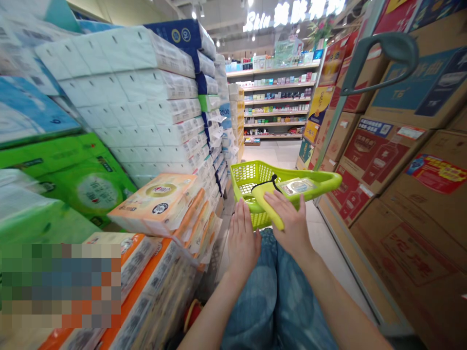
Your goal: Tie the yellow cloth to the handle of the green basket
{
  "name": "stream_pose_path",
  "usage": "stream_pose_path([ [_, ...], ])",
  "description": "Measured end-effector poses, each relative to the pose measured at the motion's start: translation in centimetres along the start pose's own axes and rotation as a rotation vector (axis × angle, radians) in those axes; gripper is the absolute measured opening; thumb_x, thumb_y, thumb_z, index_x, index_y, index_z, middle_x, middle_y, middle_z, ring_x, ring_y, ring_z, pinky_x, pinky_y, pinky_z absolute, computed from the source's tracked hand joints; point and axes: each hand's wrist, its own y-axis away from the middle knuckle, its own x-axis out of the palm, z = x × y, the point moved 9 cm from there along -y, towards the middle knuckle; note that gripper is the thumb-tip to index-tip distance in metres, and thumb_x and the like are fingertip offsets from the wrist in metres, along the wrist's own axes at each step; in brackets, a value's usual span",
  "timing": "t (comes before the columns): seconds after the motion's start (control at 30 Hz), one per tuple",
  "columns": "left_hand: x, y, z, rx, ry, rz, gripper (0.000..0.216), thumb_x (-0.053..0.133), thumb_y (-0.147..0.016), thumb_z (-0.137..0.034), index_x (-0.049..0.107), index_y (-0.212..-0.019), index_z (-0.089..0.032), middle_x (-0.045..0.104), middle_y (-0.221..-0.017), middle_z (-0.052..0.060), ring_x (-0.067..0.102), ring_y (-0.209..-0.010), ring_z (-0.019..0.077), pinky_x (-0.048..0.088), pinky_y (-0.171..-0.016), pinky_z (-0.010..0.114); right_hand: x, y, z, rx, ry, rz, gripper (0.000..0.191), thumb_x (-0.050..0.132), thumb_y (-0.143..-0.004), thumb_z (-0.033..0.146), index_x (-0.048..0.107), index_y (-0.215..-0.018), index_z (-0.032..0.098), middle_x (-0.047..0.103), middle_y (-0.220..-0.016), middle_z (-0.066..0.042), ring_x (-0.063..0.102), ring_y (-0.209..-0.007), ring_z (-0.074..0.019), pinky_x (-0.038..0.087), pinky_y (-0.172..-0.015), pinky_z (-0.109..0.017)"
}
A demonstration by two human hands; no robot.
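A lime-green plastic shopping basket (255, 169) with lattice walls stands in front of my knees, its long looped handle (330, 181) stretching to the right. My left hand (243, 243) lies with straight fingers against the basket's near rim; it holds nothing that I can see. My right hand (290, 223) rests with fingers stretched over a yellow-green piece with a black edge (268, 201), which lies across the basket; its kind is unclear. A pale rectangular label (297, 185) shows beside the fingers. My palms' undersides are hidden.
White tissue packs (127, 92) are stacked high on the left, with orange tissue packs (156, 199) nearer. Cardboard cartons (386, 165) line the right side behind a metal post with a grey-green hooked handle (383, 63). Product shelves (277, 87) stand ahead past the tiled floor (279, 151).
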Motion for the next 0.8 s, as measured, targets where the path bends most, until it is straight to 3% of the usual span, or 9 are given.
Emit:
stream_pose_path([
  [0.1, -0.1, 0.0, -0.1, -0.008, -0.003, 0.001, 0.083, 0.048, -0.09, -0.015, 0.001, -0.157, -0.006, 0.025, -0.161, 0.022, 0.022, -0.15, 0.03, 0.035, -0.116, 0.049, -0.9, -2.2, -1.9, 0.035, -0.027, 0.068, 0.049, 0.048, -0.082, 0.011, 0.062, -0.125, 0.03, 0.069, -0.128, -0.001, 0.055, -0.13, -0.0238, -0.002, -0.121, -0.06],
  [0.27, -0.1, 0.1, -0.2, -0.009, -0.006, -0.002, 0.082, 0.048, -0.09, -0.015, 0.001, -0.156, -0.006, 0.025, -0.161, 0.023, 0.022, -0.151, 0.03, 0.035, -0.117, 0.049, -1.0, -3.5, -2.1, 0.012, -0.089, 0.138, 0.04, 0.052, -0.08, 0.011, 0.068, -0.112, 0.028, 0.073, -0.117, -0.001, 0.06, -0.123, -0.0242, 0.002, -0.121, -0.061],
  [0.5, -0.2, 0.4, 0.2, -0.01, 0.005, 0.002, 0.081, 0.046, -0.091, -0.015, -0.001, -0.157, -0.009, 0.025, -0.161, 0.023, 0.024, -0.15, 0.0299, 0.037, -0.116, 0.049, -0.6, -3.0, -2.1, -0.081, -0.227, 0.101, 0.039, 0.051, -0.08, 0.011, 0.067, -0.114, 0.02, 0.072, -0.118, -0.007, 0.059, -0.12, -0.0255, 0.039, -0.109, -0.05],
  [0.8, -0.3, 0.9, 1.0, 0.002, -0.007, -0.01, 0.08, 0.046, -0.091, -0.014, 0.0, -0.157, -0.009, 0.027, -0.16, 0.022, 0.02, -0.151, 0.0278, 0.036, -0.116, 0.047, -0.3, -2.6, -1.4, -0.079, -0.27, 0.005, 0.041, 0.053, -0.078, 0.01, 0.068, -0.115, 0.022, 0.073, -0.115, -0.006, 0.06, -0.118, -0.0258, 0.038, -0.111, -0.051],
])
